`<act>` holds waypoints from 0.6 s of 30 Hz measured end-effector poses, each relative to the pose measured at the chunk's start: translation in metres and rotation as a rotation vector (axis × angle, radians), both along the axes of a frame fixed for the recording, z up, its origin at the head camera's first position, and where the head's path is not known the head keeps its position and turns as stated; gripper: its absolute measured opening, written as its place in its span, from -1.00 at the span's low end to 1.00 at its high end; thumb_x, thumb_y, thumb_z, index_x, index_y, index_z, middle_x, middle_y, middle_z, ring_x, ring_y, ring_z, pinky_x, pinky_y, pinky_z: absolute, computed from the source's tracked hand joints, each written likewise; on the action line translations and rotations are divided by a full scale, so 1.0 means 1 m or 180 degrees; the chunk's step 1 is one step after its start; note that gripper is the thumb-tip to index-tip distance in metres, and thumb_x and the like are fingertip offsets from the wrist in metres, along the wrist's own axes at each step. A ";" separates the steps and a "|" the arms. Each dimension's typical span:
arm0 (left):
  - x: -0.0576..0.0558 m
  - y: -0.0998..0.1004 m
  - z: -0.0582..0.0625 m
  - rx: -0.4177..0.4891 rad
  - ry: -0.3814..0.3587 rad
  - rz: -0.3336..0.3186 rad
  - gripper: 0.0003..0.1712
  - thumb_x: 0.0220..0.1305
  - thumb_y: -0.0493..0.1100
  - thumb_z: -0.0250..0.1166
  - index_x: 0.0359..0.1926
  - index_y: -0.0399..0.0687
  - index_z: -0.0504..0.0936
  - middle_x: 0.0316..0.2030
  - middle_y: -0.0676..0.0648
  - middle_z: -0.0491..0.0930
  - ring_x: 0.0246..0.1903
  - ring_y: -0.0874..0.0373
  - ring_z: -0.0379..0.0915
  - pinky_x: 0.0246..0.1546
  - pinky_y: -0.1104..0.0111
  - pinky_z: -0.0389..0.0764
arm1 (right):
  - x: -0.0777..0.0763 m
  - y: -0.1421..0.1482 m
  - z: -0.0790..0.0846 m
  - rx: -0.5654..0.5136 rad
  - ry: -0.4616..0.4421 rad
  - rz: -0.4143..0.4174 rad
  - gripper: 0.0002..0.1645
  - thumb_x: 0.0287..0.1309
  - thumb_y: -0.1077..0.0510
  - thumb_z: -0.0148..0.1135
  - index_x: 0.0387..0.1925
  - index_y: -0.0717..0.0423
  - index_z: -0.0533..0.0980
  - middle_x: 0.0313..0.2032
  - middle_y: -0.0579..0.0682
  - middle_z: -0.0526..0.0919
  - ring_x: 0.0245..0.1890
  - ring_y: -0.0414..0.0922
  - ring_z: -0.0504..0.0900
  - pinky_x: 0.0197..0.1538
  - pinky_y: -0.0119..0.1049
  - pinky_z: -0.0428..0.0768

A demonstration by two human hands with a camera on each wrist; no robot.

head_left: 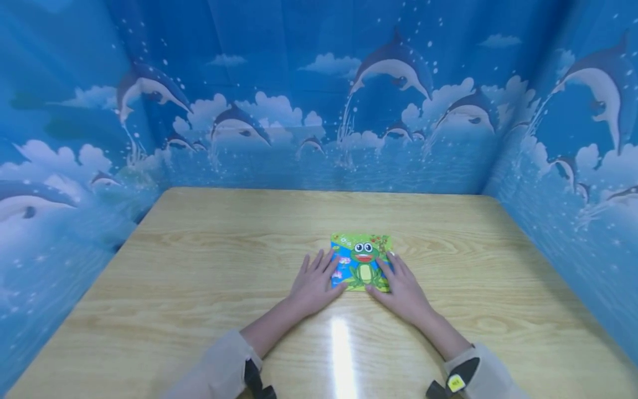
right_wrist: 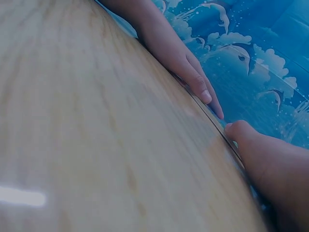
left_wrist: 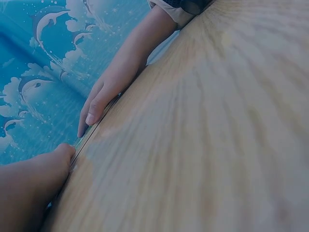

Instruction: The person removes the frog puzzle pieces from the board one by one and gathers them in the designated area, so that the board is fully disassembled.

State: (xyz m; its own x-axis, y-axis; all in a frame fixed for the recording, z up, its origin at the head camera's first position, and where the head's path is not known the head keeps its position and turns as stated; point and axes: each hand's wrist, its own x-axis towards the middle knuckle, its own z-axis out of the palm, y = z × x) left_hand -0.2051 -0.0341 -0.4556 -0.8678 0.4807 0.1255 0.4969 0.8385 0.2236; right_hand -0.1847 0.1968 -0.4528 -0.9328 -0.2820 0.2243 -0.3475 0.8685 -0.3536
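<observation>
A flat square board [head_left: 365,272] printed with a green frog lies on the wooden table in the head view. Whether it is a puzzle or a plain picture cannot be told. My left hand [head_left: 313,287] rests at its left edge, fingers straight and spread, with the fingertips and thumb touching the border. On the opposite side, my right hand [head_left: 405,289] lies with straight fingers over the right edge and its thumb at the lower edge. Both wrist views look low along the tabletop, so the board is seen there almost edge-on and mostly hidden by the hands.
The wooden table [head_left: 209,266] spreads out around the hands. Blue curtains [head_left: 299,72] with dolphins, clouds and waves stand behind it and along both sides. A bright light reflection [head_left: 343,354] shows near the front. Dark straps sit on both sleeves.
</observation>
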 end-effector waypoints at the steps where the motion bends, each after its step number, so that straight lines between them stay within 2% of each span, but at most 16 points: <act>1: 0.001 -0.001 0.000 0.0013 0.0001 -0.0006 -0.19 0.30 0.35 -0.22 0.40 -0.03 0.08 0.39 -0.08 -0.09 0.34 -0.06 -0.23 0.28 0.03 -0.27 | 0.001 -0.001 0.000 0.0003 0.0011 0.0013 -0.07 0.11 -0.34 0.07 0.33 0.15 0.18 0.34 0.27 0.02 0.31 0.25 -0.06 0.19 0.26 0.04; 9: 0.010 -0.015 -0.001 0.0057 0.0024 -0.0042 -0.19 0.31 0.34 -0.20 0.39 -0.05 0.08 0.39 -0.09 -0.08 0.35 -0.07 -0.23 0.28 0.01 -0.26 | 0.010 -0.008 -0.001 -0.0006 0.0148 0.0146 -0.07 0.08 -0.34 0.11 0.32 0.16 0.21 0.32 0.27 0.06 0.29 0.26 -0.01 0.18 0.26 0.07; 18: 0.020 -0.030 -0.002 0.0142 0.0062 -0.0075 -0.18 0.29 0.35 -0.19 0.38 -0.06 0.11 0.39 -0.07 -0.07 0.34 -0.06 -0.22 0.28 0.01 -0.26 | 0.021 -0.015 0.000 0.0019 0.0167 0.0258 -0.06 0.05 -0.36 0.11 0.32 0.10 0.21 0.33 0.23 0.08 0.29 0.24 0.01 0.18 0.24 0.09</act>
